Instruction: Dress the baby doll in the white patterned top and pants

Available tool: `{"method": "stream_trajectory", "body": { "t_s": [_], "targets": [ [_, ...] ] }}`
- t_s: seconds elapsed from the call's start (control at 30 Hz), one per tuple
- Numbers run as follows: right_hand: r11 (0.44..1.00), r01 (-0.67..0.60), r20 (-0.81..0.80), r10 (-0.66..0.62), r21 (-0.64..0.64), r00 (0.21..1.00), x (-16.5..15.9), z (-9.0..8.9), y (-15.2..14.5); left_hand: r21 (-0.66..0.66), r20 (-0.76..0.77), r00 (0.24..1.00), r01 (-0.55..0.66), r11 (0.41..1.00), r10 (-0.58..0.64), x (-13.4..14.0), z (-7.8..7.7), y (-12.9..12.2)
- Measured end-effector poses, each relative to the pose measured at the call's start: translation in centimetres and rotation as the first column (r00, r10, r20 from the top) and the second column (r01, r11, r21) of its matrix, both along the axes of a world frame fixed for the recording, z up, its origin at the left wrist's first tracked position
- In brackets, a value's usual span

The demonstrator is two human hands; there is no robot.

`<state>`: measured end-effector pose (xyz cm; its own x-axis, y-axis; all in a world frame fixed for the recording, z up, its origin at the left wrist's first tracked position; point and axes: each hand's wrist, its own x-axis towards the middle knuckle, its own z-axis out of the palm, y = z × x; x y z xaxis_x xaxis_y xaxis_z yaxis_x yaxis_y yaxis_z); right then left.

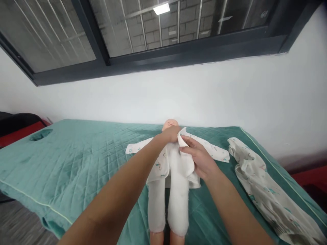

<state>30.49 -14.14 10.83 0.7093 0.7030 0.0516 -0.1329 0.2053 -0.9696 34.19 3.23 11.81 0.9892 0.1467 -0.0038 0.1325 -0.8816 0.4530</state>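
Note:
A baby doll (178,200) lies on its back on the green quilted cover, its head by the wall and its legs toward me. Its body and thighs are white and padded. Around it is a white printed baby shirt (158,166), both sleeves spread sideways, the front partly open. My right hand (200,157) pinches the turned-up right front flap between thumb and fingers. At the flap's upper edge, near the doll's neck, my left hand (173,133) is closed on the cloth; its fingertips are hidden. My left forearm crosses above the doll's chest.
Printed baby trousers (270,194) lie crumpled on the right of the green cover (84,163). A hole (41,135) shows at the cover's far left. Behind stand a white wall (143,98) and a dark-framed window (184,51). Red and black items flank the bed.

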Motion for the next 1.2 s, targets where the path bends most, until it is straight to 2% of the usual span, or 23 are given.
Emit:
{"method": "stream_trajectory", "body": {
  "t_s": [0.1, 0.17, 0.23, 0.27, 0.33, 0.4, 0.47, 0.6, 0.67, 0.77, 0.83, 0.9, 0.93, 1.0, 1.03, 1.1, 1.13, 1.2],
  "targets": [
    [0.998, -0.024, -0.008, 0.024, -0.062, 1.000, -0.1, -0.7, 0.3, -0.023, 0.093, 0.995, -0.019, 1.000, 0.021, -2.0, 1.1, 0.4],
    [0.993, -0.041, 0.058, 0.047, -0.113, 0.997, -0.2, -0.9, 0.4, -0.118, 0.154, 0.985, -0.059, 0.991, 0.077, -3.4, 1.8, 0.3],
    [0.985, -0.049, 0.165, 0.077, -0.167, 0.983, -0.2, -0.9, 0.4, -0.234, 0.136, 0.984, -0.084, 0.969, 0.118, -4.3, 2.2, 0.0],
    [0.978, -0.046, 0.214, 0.091, -0.205, 0.973, -0.3, -0.8, 0.4, -0.263, 0.106, 0.986, -0.097, 0.960, 0.129, -4.6, 2.2, -0.1],
    [0.952, -0.034, 0.278, 0.122, -0.304, 0.953, -0.7, -0.3, 0.2, -0.242, 0.064, 0.985, -0.141, 0.960, 0.161, -4.8, 1.7, -0.3],
    [0.915, -0.026, 0.305, 0.161, -0.403, 0.939, -1.1, 0.3, -0.1, -0.203, 0.112, 0.967, -0.202, 0.958, 0.228, -4.6, 0.9, -0.5],
    [0.890, -0.032, 0.326, 0.200, -0.454, 0.924, -1.6, 0.9, -0.4, -0.253, 0.210, 0.928, -0.252, 0.934, 0.308, -4.4, 0.0, -0.6],
    [0.892, -0.083, 0.332, 0.250, -0.445, 0.909, -2.0, 1.4, -0.9, -0.431, 0.338, 0.796, -0.343, 0.835, 0.502, -4.3, -0.9, -0.9],
    [0.885, -0.154, 0.299, 0.306, -0.440, 0.904, -1.7, 1.3, -1.1, -0.462, 0.375, 0.760, -0.344, 0.818, 0.531, -4.7, -0.8, -1.0],
    [0.859, -0.273, 0.196, 0.385, -0.432, 0.902, -0.7, 0.9, -1.3, -0.547, 0.390, 0.746, -0.285, 0.787, 0.540, -6.1, -0.7, -1.1],
    [0.893, -0.219, 0.180, 0.308, -0.393, 0.934, -0.1, 0.3, -1.1, -0.619, 0.401, 0.695, -0.275, 0.736, 0.597, -7.8, -1.1, -1.2],
    [0.952, -0.014, 0.261, 0.097, -0.305, 0.960, 0.2, -0.7, -0.6, -0.664, 0.419, 0.603, -0.306, 0.682, 0.679, -10.3, -2.1, -1.5],
    [0.963, 0.109, 0.330, -0.022, -0.248, 0.944, 0.2, -1.3, -0.2, -0.678, 0.421, 0.558, -0.331, 0.657, 0.715, -11.7, -2.8, -1.7],
    [0.947, 0.273, 0.505, -0.156, -0.167, 0.849, 0.0, -2.8, 0.8, -0.704, 0.398, 0.518, -0.357, 0.614, 0.757, -14.6, -4.7, -2.4],
    [0.942, 0.300, 0.596, -0.154, -0.153, 0.788, -0.1, -3.6, 1.2, -0.709, 0.388, 0.527, -0.353, 0.610, 0.756, -16.1, -5.6, -2.8],
    [0.945, 0.289, 0.715, -0.094, -0.156, 0.692, -0.3, -4.9, 1.8, -0.697, 0.401, 0.564, -0.324, 0.640, 0.722, -18.9, -7.5, -3.6],
    [0.950, 0.269, 0.739, -0.066, -0.159, 0.671, -0.3, -5.5, 1.9, -0.684, 0.406, 0.585, -0.315, 0.658, 0.702, -20.1, -8.2, -4.0],
    [0.958, 0.236, 0.734, -0.040, -0.166, 0.678, -0.4, -6.4, 1.5, -0.668, 0.389, 0.641, -0.298, 0.682, 0.662, -22.2, -9.3, -4.6]
  ]
}}
